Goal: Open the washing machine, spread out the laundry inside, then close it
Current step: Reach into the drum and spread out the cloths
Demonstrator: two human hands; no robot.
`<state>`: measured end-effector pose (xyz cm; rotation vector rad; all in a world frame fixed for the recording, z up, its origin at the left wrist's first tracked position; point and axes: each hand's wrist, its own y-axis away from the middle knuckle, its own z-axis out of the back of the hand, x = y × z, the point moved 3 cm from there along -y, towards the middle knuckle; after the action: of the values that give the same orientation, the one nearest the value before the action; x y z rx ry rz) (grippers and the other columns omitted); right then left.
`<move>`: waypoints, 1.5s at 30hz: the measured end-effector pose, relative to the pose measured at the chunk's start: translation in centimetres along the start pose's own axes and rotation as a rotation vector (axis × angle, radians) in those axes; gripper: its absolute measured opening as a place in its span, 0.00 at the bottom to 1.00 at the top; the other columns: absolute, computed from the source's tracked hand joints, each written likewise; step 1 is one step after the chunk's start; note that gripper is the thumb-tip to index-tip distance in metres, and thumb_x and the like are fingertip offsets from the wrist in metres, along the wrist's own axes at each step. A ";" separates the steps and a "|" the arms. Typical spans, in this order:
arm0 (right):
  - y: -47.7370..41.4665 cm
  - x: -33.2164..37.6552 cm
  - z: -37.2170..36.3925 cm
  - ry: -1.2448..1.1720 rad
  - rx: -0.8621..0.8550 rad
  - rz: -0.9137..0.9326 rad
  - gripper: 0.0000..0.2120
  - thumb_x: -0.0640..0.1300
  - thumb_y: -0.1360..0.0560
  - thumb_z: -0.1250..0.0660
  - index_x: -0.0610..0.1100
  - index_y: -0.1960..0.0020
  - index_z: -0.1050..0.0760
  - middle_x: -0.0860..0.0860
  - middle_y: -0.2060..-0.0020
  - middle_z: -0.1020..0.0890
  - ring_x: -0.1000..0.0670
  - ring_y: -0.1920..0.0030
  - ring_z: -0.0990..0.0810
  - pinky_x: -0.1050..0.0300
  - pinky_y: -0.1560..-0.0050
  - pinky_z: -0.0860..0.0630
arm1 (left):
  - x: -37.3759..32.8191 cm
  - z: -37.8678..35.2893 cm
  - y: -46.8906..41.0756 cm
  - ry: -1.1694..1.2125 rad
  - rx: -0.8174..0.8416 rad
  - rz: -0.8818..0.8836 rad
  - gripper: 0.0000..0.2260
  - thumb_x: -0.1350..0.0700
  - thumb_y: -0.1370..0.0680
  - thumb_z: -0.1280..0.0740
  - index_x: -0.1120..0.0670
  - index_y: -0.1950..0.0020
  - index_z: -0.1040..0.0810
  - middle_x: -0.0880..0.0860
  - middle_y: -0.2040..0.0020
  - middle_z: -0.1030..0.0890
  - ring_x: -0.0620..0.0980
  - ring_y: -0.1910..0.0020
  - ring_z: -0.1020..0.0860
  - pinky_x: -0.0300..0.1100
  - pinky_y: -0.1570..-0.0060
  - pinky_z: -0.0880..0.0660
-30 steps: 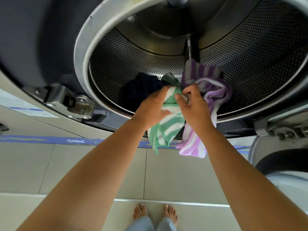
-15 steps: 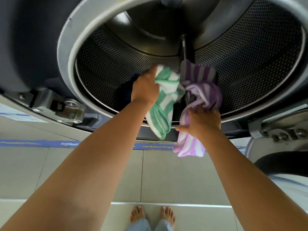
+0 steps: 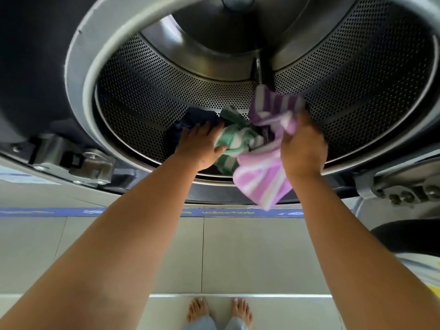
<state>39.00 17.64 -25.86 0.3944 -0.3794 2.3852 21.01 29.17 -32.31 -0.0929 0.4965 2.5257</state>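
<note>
The washer (image 3: 78,75) stands open, its steel drum (image 3: 152,91) filling the upper frame. Both bare arms reach up to the drum mouth from below. The left hand (image 3: 198,148) lies at about 6 o'clock on the opening, fingers (image 3: 202,129) spread fairly wide and laid over a green-and-white striped cloth (image 3: 234,139), the thumb tucked against its lower edge; it presses on the cloth more than it grips it. The right hand (image 3: 303,148), just to the right at about 5 o'clock, has its fingers closed around a purple-and-white striped cloth (image 3: 262,179). One end of that cloth rises into the drum toward 12 o'clock; the other end hangs out over the front rim, down toward the floor (image 3: 250,253). The two cloths touch between the hands. A dark garment (image 3: 190,117) lies on the drum bottom behind the left hand, at its 11 o'clock. A door hinge (image 3: 71,160) sits at the drum's 8 o'clock. Bare feet (image 3: 219,310) stand on the tiles at 6 o'clock.
</note>
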 end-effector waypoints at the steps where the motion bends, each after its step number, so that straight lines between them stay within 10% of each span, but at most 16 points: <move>1: -0.8 0.5 0.5 -0.092 -0.123 -0.035 0.19 0.43 0.23 0.36 0.43 0.34 0.31 0.38 0.45 0.21 0.35 0.47 0.20 0.44 0.53 0.24 | 0.4 0.0 -0.1 -0.022 0.038 -0.012 0.27 0.38 0.20 0.50 0.41 0.23 0.51 0.53 0.20 0.48 0.58 0.22 0.49 0.60 0.26 0.54; 5: -3.6 2.5 1.3 -0.042 -0.390 0.066 0.21 0.42 0.27 0.35 0.44 0.34 0.29 0.41 0.39 0.24 0.37 0.43 0.23 0.44 0.46 0.27 | 1.1 0.1 -0.5 -0.015 0.127 -0.064 0.21 0.39 0.19 0.57 0.34 0.26 0.44 0.51 0.20 0.47 0.56 0.21 0.51 0.60 0.26 0.57; 11: -4.4 2.0 -4.3 0.292 0.181 0.093 0.31 0.65 0.23 0.47 0.46 0.28 0.36 0.42 0.25 0.36 0.39 0.24 0.43 0.34 0.27 0.50 | 1.9 0.1 -0.9 0.033 -0.002 0.008 0.22 0.41 0.18 0.55 0.38 0.24 0.44 0.53 0.20 0.46 0.57 0.22 0.49 0.61 0.25 0.54; 14: -2.0 4.5 -5.6 0.139 0.107 0.396 0.29 0.63 0.24 0.45 0.46 0.30 0.31 0.45 0.30 0.29 0.43 0.27 0.37 0.34 0.27 0.45 | 2.3 0.1 -1.1 0.051 -0.048 0.061 0.22 0.44 0.18 0.52 0.43 0.23 0.46 0.53 0.21 0.46 0.57 0.22 0.48 0.60 0.25 0.52; 19: -0.2 4.6 -8.7 0.363 0.524 0.585 0.29 0.62 0.26 0.37 0.58 0.27 0.37 0.52 0.22 0.43 0.46 0.22 0.50 0.33 0.27 0.52 | 3.5 0.2 -1.7 0.042 -0.117 0.172 0.26 0.44 0.18 0.49 0.51 0.22 0.47 0.55 0.21 0.46 0.57 0.22 0.46 0.59 0.25 0.49; 25: -1.0 2.1 -8.5 0.519 0.235 0.596 0.19 0.51 0.25 0.36 0.54 0.34 0.28 0.50 0.23 0.40 0.40 0.22 0.55 0.25 0.29 0.61 | 2.8 -0.6 -2.2 -0.067 -0.024 0.114 0.40 0.37 0.27 0.34 0.38 0.23 0.55 0.53 0.20 0.57 0.58 0.22 0.56 0.70 0.30 0.50; 30: -2.5 1.3 -9.5 0.498 0.412 0.431 0.28 0.60 0.26 0.35 0.60 0.29 0.39 0.52 0.21 0.50 0.37 0.23 0.59 0.18 0.35 0.55 | 1.7 -2.0 -4.0 -0.144 0.100 0.113 0.45 0.39 0.31 0.28 0.32 0.26 0.57 0.52 0.22 0.67 0.62 0.24 0.65 0.77 0.36 0.48; 37: -1.5 0.7 -10.7 0.448 0.440 0.406 0.24 0.55 0.23 0.37 0.62 0.29 0.40 0.51 0.21 0.49 0.41 0.22 0.59 0.22 0.32 0.55 | 2.7 -2.6 -4.1 -0.276 0.079 0.177 0.21 0.55 0.20 0.42 0.45 0.27 0.34 0.57 0.28 0.38 0.63 0.29 0.39 0.55 0.32 0.34; 45: -0.1 1.9 -9.3 0.453 0.276 0.509 0.21 0.49 0.25 0.35 0.54 0.33 0.32 0.46 0.26 0.35 0.42 0.23 0.49 0.28 0.28 0.54 | 6.0 1.4 -2.1 -0.305 0.032 0.633 0.21 0.50 0.18 0.45 0.57 0.27 0.33 0.59 0.29 0.37 0.62 0.33 0.34 0.53 0.48 0.24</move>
<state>36.06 22.23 -33.63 -0.1531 0.0744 2.9334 17.19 34.40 -32.75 0.5336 0.4950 3.0592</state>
